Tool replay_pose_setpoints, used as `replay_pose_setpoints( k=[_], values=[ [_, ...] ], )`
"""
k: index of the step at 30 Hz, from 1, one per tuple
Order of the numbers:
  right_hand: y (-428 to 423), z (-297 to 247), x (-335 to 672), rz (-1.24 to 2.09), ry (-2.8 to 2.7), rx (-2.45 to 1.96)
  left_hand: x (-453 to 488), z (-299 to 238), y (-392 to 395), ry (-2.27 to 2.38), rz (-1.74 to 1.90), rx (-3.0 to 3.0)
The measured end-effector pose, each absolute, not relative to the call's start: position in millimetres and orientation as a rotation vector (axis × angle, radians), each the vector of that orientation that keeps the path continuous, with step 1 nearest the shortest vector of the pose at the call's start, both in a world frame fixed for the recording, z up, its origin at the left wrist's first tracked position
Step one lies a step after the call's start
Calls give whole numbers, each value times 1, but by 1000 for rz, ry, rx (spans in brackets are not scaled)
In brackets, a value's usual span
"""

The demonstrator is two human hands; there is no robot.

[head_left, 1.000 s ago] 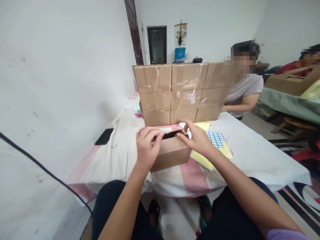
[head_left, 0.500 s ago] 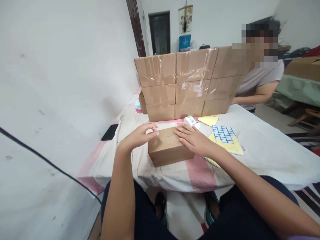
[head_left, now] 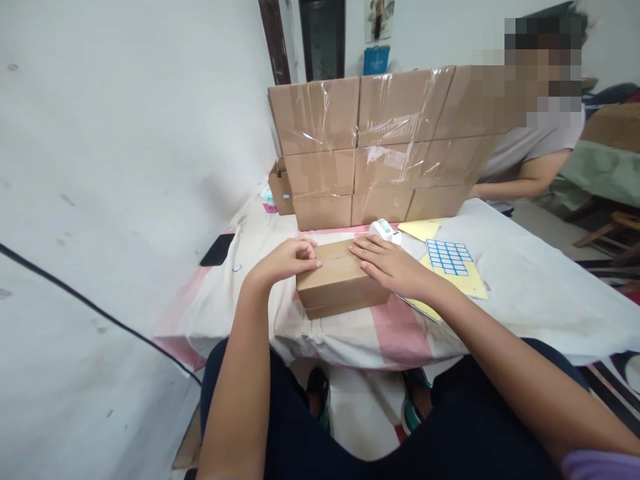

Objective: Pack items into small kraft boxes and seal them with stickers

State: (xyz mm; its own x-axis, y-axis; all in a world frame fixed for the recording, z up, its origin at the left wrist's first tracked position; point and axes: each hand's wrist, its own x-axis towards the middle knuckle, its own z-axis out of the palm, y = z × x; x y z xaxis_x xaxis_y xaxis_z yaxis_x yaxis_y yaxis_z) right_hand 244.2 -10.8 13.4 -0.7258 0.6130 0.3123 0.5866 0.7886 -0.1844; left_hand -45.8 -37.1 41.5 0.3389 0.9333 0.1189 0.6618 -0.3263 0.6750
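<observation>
A small closed cardboard box (head_left: pixel 345 297) lies on the cloth-covered table in front of me, with a seam along its top. My right hand (head_left: pixel 387 262) rests flat on the right part of its lid, fingers stretched out. At the box's left end is my left hand (head_left: pixel 295 259), its fingers curved and the thumb apart from them, touching or just above the top edge. I see nothing held in it. Just behind the box stands a white label roll or dispenser (head_left: pixel 385 231). To the right lie yellow sheets (head_left: pixel 473 287) and a sheet of blue-bordered labels (head_left: pixel 450 257).
A wall of stacked, taped cardboard boxes (head_left: pixel 383 157) stands across the table. Behind its right end sits another person (head_left: pixel 540 150). A black phone (head_left: pixel 217 250) lies at the left edge near the white wall (head_left: pixel 125 133). An open carton (head_left: pixel 281 188) is behind the stack.
The camera view has tilted down a little, so the stack and wall hanging appear higher. My left hand has come slightly closer onto the box's left edge. The right hand stays flat on the lid.
</observation>
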Motion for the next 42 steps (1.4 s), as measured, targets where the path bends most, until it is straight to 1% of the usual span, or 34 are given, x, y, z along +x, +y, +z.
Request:
replay_pose_setpoints(
  k=[5, 9, 13, 19, 28, 32, 37, 40, 42],
  values=[
    [-12, 15, 244, 119, -2634, -914, -46, 41, -38, 1420, 770, 2042],
    [-13, 13, 245, 153, -2601, -911, -49, 52, -49, 1310, 879, 1954],
    [-13, 12, 245, 164, -2599, -910, -49, 61, -58, 1284, 848, 1935],
    [-14, 16, 244, 172, -2604, -929, -46, 43, -46, 1477, 717, 2059],
    [-17, 20, 243, 179, -2620, -953, -47, 30, -39, 1659, 778, 2000],
    [-15, 17, 243, 161, -2614, -941, -44, 37, -42, 1564, 835, 1972],
    [-16, 18, 243, 110, -2608, -954, -45, 56, -58, 1218, 897, 1837],
    [-23, 27, 239, -14, -2523, -969, -43, 64, -65, 1107, 870, 1823],
    [-31, 34, 233, -10, -2428, -874, -41, 66, -66, 1045, 847, 1849]
  ],
)
